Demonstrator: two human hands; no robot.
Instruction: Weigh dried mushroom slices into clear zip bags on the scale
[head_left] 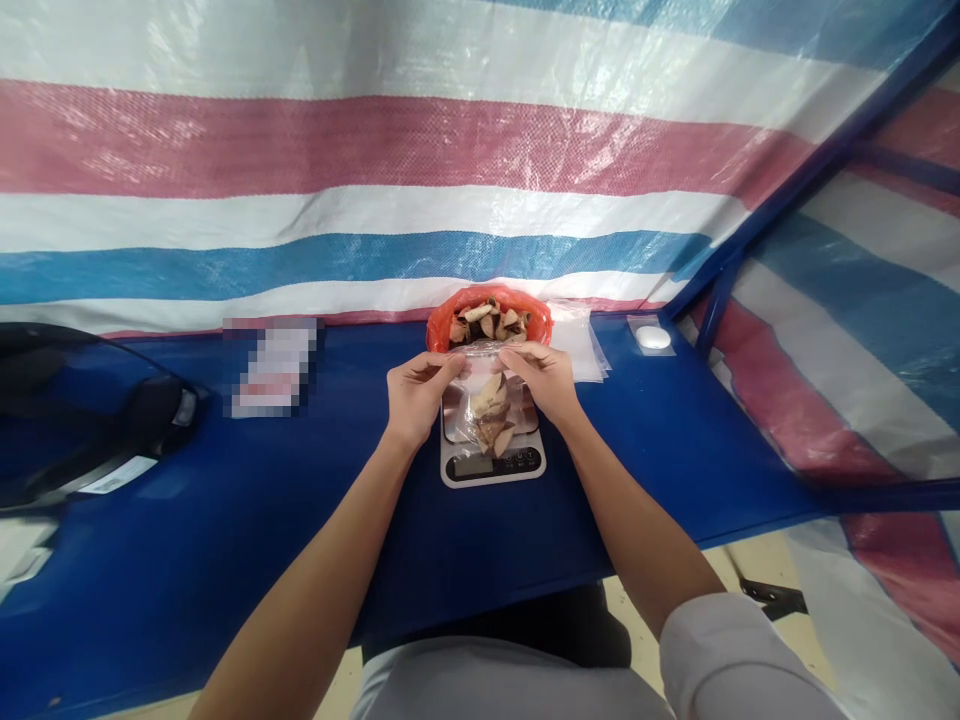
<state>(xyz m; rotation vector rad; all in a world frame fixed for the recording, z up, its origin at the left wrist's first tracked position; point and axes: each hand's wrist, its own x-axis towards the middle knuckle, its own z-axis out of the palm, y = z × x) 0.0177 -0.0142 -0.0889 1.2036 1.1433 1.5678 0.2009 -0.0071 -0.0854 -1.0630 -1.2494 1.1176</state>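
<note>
Between my hands is a clear plastic bag with several pale and brown dried slices in it. My left hand pinches the top edge of the bag on its left side. On the other side, the thumb and fingers of my right hand grip the same edge. Beneath the bag is a white kitchen scale with a dark display strip; whether the bag rests on its plate I cannot tell. Just behind stands a red plastic bag, open at the top, full of similar dried slices.
Flat clear bags lie behind my right hand. A white computer mouse sits farther right on the blue table. A blurred-out packet and a black bag are at the left. Striped sheeting hangs behind.
</note>
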